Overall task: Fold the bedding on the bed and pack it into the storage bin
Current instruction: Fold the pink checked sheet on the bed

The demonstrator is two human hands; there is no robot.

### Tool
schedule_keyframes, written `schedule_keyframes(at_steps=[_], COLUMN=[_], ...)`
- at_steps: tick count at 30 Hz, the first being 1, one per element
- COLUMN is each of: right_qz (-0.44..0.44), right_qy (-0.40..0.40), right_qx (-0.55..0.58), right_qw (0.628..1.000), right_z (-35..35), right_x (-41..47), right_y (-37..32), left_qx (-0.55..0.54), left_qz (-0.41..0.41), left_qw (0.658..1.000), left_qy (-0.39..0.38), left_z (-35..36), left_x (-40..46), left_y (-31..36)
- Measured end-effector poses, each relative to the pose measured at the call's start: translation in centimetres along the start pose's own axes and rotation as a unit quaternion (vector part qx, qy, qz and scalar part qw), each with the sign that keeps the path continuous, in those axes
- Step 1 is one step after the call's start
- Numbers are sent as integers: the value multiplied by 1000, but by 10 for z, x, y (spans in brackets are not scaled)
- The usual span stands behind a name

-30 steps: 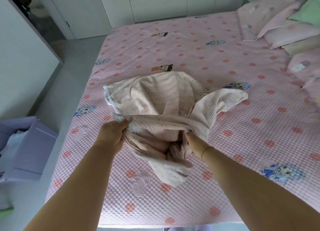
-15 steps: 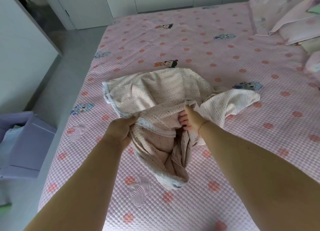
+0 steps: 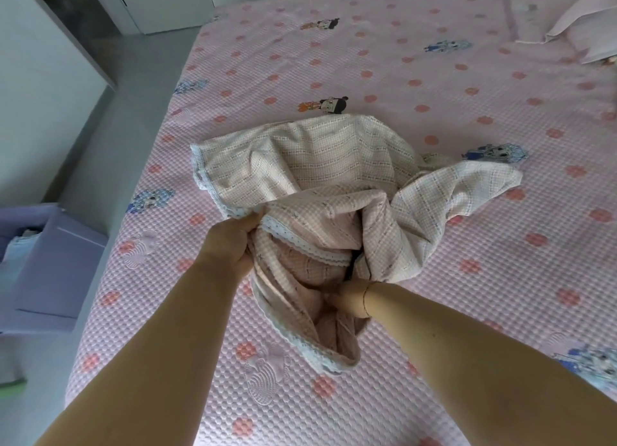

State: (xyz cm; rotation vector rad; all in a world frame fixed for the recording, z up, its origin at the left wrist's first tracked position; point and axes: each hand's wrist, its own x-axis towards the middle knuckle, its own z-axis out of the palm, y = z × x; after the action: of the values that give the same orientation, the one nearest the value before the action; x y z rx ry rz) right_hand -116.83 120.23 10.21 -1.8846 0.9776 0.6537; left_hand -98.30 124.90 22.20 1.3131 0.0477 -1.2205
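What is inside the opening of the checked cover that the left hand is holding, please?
The right hand reaches into the checked cover, whose lace-trimmed edge the left hand grips. Pink inner fabric shows; the right fingers are covered.

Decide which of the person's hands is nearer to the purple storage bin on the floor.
Left. The left hand grips the blanket on the side facing the storage bin; the right hand is in the folds farther from it.

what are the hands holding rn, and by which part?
Left hand grips the checked blanket by its lace-trimmed edge. Right hand is buried in the blanket's folds; its hold cannot be told.
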Motion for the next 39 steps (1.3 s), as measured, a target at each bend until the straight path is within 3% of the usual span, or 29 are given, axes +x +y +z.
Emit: schedule_keyframes(at_steps=[2, 5, 9, 14, 18, 20, 23, 25, 27, 29, 31, 32, 33, 35, 37, 39], right_qz=[-18, -81, -176, -274, -246, -159, 39, 93, 110, 103, 76, 39, -11, -97, -166, -213], right_qy=[43, 147, 331, 457, 527, 498, 277, 147, 121, 148, 159, 142, 113, 82, 55, 22], right_qx=[-74, -50, -8, 31, 58, 17, -176, -210, -219, -151, 50, 207, 371, 601, 646, 612], right_qw=[996, 985, 927, 845, 811, 852, 944, 962, 962, 972, 983, 967, 922, 789, 743, 761], right_z=[1, -1, -8, -30, -25, -19, -9, -1, 2, 2, 3, 3, 5, 7, 6, 9], right_x=[-7, -33, -85, -160, -214, -223, -208, -200, -190, -177, -164, -160, -159, -163, -168, -167], right_y=[3, 9, 20, 10, 19, 26, 54, 61, 50, 36, 20, 12, 2, -11, -22, -29], left_qx=[7, 13, 30, 49, 44, 75, 79, 57, 63, 75, 90, 95, 100, 106, 105, 99], left_qz=[6, 14, 38, 87, 136, 163, 177, 165, 156, 148, 142, 140, 136, 131, 126, 122], left_qw=[1000, 1000, 999, 995, 988, 982, 979, 983, 985, 986, 986, 986, 986, 985, 986, 987], left_qy=[8, 17, 19, 26, 56, 55, 55, 50, 41, 27, 13, 4, -7, -24, -33, -31], left_z=[0, -1, 5, 22, 31, 32, 36, 41, 49, 56, 57, 56, 54, 50, 45, 39], left_x=[-2, -4, -10, -26, -45, -53, -65, -75, -88, -97, -101, -102, -103, -105, -108, -108], left_y=[-1, 2, 16, 47, 72, 79, 80, 73, 62, 50, 40, 37, 33, 25, 21, 20])
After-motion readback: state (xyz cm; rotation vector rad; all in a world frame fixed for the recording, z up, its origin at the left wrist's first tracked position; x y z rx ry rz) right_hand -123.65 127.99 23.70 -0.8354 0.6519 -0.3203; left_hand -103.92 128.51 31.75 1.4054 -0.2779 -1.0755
